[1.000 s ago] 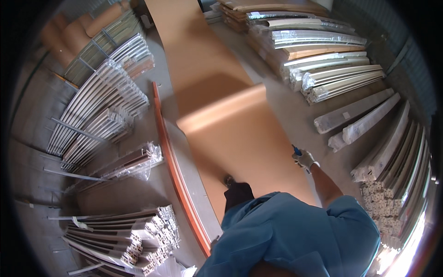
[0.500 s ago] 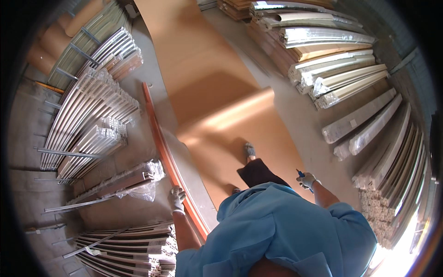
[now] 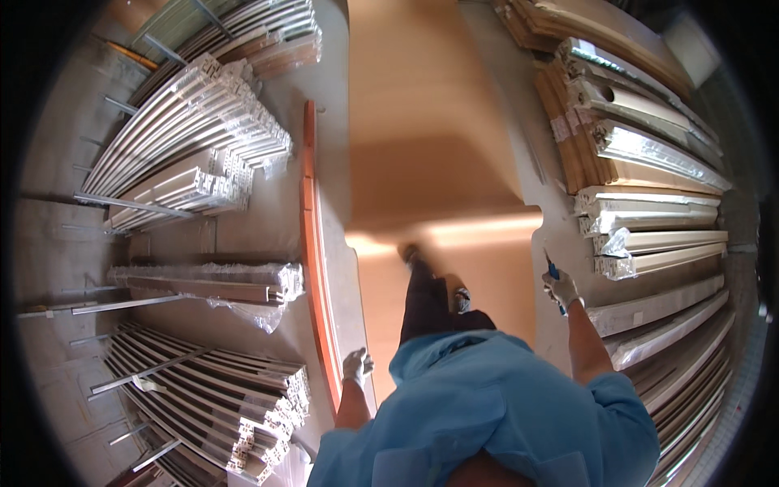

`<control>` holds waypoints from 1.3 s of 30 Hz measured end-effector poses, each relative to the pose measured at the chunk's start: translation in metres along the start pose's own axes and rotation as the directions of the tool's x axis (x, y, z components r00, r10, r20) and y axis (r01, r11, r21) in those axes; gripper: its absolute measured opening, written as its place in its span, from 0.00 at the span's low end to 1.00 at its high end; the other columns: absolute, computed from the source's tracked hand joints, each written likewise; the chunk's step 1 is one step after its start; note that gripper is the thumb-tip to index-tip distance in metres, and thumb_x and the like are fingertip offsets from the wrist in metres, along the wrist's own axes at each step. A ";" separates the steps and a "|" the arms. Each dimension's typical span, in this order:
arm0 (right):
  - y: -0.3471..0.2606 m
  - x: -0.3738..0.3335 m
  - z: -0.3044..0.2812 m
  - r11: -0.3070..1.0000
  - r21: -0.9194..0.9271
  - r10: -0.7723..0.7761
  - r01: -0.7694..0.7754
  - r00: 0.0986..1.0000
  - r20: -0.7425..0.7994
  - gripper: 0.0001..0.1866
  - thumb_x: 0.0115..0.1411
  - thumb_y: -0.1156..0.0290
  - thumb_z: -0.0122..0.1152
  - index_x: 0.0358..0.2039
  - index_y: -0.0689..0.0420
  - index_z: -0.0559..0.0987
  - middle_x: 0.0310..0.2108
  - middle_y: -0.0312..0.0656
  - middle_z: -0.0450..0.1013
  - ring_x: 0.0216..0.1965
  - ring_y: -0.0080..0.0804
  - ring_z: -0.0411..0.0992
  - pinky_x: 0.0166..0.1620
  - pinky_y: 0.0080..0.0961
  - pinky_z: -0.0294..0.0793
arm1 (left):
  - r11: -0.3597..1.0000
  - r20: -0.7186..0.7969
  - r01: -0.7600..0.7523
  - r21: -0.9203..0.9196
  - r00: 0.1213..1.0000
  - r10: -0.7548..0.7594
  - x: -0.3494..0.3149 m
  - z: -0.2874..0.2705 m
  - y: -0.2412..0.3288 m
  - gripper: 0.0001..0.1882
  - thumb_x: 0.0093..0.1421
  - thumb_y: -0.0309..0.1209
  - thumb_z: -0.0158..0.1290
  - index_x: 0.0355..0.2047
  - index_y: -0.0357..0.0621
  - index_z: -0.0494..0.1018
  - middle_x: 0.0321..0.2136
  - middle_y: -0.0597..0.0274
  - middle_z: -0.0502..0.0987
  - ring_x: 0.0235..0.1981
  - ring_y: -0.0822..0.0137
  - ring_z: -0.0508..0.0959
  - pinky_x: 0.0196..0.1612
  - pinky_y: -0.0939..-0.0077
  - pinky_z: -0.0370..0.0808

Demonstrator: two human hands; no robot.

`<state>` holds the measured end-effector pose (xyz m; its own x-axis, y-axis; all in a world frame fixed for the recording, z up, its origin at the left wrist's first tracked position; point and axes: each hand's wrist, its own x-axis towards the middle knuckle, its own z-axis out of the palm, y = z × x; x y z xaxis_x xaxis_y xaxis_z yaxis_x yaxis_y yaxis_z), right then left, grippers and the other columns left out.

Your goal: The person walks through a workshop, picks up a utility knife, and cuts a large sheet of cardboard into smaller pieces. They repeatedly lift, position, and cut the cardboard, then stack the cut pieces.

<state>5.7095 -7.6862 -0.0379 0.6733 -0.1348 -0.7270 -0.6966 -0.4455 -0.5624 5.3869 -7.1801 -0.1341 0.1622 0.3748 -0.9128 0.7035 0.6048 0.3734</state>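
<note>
A wide sheet of brown paper (image 3: 430, 105) runs along the floor ahead of me, with a raised roll or fold (image 3: 462, 229) across it. My feet are on the near part of the paper, one ahead of the other. In my gloved right hand (image 3: 561, 288), out beside the paper's right edge, is a blue utility knife (image 3: 553, 269), pointing forward. My gloved left hand (image 3: 357, 366) hangs near the paper's left edge, fingers loosely bent and apart, with nothing visible in it. Beside it lies a long reddish-orange bar (image 3: 316, 252), apart from the hand.
Racks on the left hold bundles of long pale profiles (image 3: 191, 130) on metal arms (image 3: 130, 304). A plastic-wrapped bundle (image 3: 219, 280) juts toward the bar. Stacked wrapped profiles (image 3: 657, 207) and brown boards (image 3: 572, 134) line the right side.
I have stepped forward along the paper and turned to the right. My left hand has come off the reddish bar. The knife has stayed in my right hand.
</note>
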 end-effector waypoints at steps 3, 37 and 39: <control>-0.045 0.020 0.015 1.000 -0.022 -0.014 0.015 0.999 0.033 0.11 0.56 0.63 0.62 0.32 0.56 0.72 0.18 0.36 0.69 0.13 0.21 0.64 0.15 0.20 0.63 | 1.000 -0.002 -0.024 -0.002 1.000 0.024 0.020 0.001 0.046 0.13 0.59 0.37 0.54 0.41 0.45 0.70 0.29 0.59 0.76 0.21 0.64 0.75 0.22 0.71 0.75; -0.231 0.125 0.078 0.996 -0.078 -0.026 0.038 0.988 0.154 0.09 0.57 0.67 0.59 0.33 0.56 0.70 0.19 0.36 0.66 0.12 0.20 0.60 0.14 0.19 0.56 | 0.946 0.026 -0.007 -0.325 1.000 0.017 0.077 0.060 0.189 0.12 0.57 0.36 0.55 0.37 0.43 0.69 0.23 0.60 0.72 0.17 0.65 0.72 0.20 0.72 0.71; -0.240 0.138 0.073 0.993 -0.114 -0.002 0.023 0.985 0.174 0.09 0.57 0.68 0.59 0.33 0.56 0.70 0.18 0.36 0.66 0.12 0.20 0.60 0.14 0.19 0.56 | 0.950 0.010 -0.019 -0.312 1.000 0.024 0.079 0.072 0.209 0.12 0.58 0.36 0.55 0.37 0.43 0.69 0.23 0.60 0.72 0.17 0.65 0.72 0.20 0.73 0.70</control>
<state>5.9521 -7.5334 -0.0319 0.6214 0.0224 -0.7831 -0.6482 -0.5468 -0.5300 5.5969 -7.0750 -0.1398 0.1861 0.3819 -0.9053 0.4491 0.7864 0.4241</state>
